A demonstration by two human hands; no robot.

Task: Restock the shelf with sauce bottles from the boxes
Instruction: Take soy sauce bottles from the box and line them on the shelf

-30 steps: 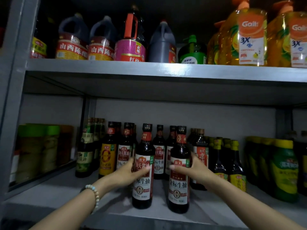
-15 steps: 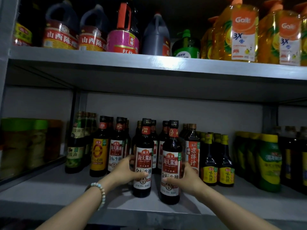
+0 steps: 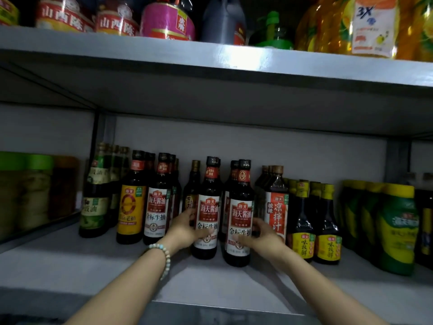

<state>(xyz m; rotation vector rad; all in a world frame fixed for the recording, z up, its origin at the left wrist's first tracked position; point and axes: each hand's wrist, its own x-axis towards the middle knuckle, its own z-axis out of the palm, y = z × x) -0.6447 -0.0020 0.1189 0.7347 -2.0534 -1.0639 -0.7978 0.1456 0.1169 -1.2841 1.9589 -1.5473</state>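
Sauce bottle, dark glass, red-white label, upright on grey metal shelf, left hand wrapped round its lower left side. Twin bottle just beside, right hand gripping its lower right side.

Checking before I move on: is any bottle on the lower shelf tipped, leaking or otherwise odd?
Nothing stands out. The left hand holds the left soy sauce bottle, the right hand the right soy sauce bottle; both stand upright on the lower shelf, caps on, no spill visible.

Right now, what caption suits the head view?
Left hand grips left bottle, right hand grips right bottle, on grey shelf.
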